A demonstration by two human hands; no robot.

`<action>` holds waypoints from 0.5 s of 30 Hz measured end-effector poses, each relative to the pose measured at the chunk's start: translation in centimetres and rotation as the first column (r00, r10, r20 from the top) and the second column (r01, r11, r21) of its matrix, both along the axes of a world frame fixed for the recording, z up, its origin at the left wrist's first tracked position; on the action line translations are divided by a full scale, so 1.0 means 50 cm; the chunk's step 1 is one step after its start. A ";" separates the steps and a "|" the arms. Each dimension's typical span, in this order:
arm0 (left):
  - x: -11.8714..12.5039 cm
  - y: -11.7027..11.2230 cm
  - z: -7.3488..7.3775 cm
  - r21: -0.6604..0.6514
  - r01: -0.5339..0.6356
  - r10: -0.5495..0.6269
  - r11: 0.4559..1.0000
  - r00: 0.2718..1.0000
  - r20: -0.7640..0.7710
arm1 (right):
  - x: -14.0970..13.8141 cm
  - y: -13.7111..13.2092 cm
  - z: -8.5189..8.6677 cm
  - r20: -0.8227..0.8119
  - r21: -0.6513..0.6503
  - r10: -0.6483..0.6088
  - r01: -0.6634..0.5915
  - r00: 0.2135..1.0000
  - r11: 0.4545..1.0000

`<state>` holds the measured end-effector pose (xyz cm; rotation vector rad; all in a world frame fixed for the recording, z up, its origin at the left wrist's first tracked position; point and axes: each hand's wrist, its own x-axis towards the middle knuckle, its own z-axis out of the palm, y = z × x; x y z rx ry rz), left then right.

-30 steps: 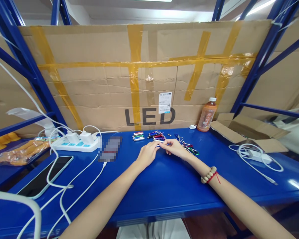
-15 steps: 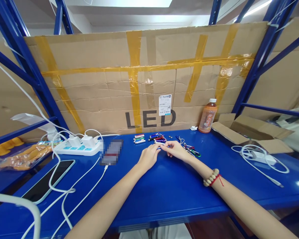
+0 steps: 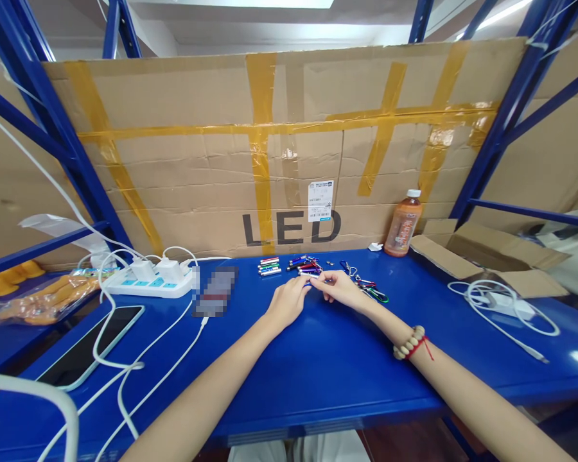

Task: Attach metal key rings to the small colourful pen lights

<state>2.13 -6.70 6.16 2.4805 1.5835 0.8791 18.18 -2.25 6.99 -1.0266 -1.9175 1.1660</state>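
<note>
My left hand (image 3: pixel 287 304) and my right hand (image 3: pixel 338 289) meet over the middle of the blue table (image 3: pixel 337 378), fingertips pinched together. Between them is a small blue tube (image 3: pixel 309 283), mostly hidden by the fingers. Just beyond the hands lies a pile of coloured metal tubes (image 3: pixel 302 262), blue, red and black. A neat row of several short tubes (image 3: pixel 269 267) sits to its left. By my right hand are small carabiner clips (image 3: pixel 376 294), one with green on it, with further metal clips (image 3: pixel 349 269) behind.
On the left are a white power strip (image 3: pixel 149 285), a dark phone (image 3: pixel 94 346), a blurred-out device (image 3: pixel 216 292) and white cables. An orange drink bottle (image 3: pixel 403 224), an open cardboard box (image 3: pixel 443 256) and a coiled charger cable (image 3: pixel 505 308) stand right. A cardboard wall (image 3: pixel 197 192) closes the back.
The camera view has shifted slightly. Both hands keep nearly the same place and still pinch the small blue tube.
</note>
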 end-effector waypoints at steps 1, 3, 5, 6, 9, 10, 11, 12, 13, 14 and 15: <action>0.000 0.000 0.000 -0.003 -0.007 0.007 1.000 1.000 0.013 | 0.002 0.000 0.003 -0.002 0.006 0.004 -0.004 1.000 1.000; 0.001 -0.001 0.001 -0.009 -0.017 0.017 1.000 0.999 0.044 | 0.005 -0.002 0.011 -0.011 0.037 0.007 -0.007 1.000 0.999; 0.000 -0.001 0.002 -0.009 -0.018 0.019 1.000 0.998 0.064 | 0.008 -0.003 0.020 -0.022 0.088 -0.008 0.010 1.000 0.996; 0.000 -0.002 0.003 -0.009 -0.017 0.018 1.000 0.998 0.068 | 0.010 -0.003 0.023 -0.029 0.116 -0.018 0.021 0.999 0.993; 0.000 -0.003 0.005 -0.022 -0.005 0.007 1.000 0.998 0.069 | 0.014 -0.003 0.029 -0.040 0.183 -0.020 0.027 0.999 0.983; -0.001 -0.003 0.005 -0.027 -0.001 0.002 1.000 0.997 0.072 | 0.015 -0.002 0.029 -0.042 0.199 -0.005 0.014 0.999 0.980; -0.001 -0.003 0.005 -0.033 0.004 -0.002 0.999 0.997 0.077 | 0.015 -0.002 0.029 -0.046 0.211 0.011 -0.002 0.999 0.978; -0.001 -0.003 0.005 -0.037 0.009 -0.006 0.999 0.997 0.082 | 0.016 -0.001 0.028 -0.049 0.219 0.029 -0.017 0.998 0.975; -0.001 -0.003 0.005 -0.040 0.016 -0.013 0.999 0.996 0.085 | 0.016 0.000 0.028 -0.053 0.228 0.042 -0.029 0.998 0.973; -0.002 -0.002 0.005 -0.040 0.024 -0.020 0.999 0.996 0.086 | 0.016 0.000 0.027 -0.057 0.234 0.049 -0.034 0.997 0.972; -0.002 -0.002 0.005 -0.038 0.030 -0.027 0.999 0.996 0.085 | 0.016 0.000 0.027 -0.059 0.240 0.049 -0.034 0.997 0.970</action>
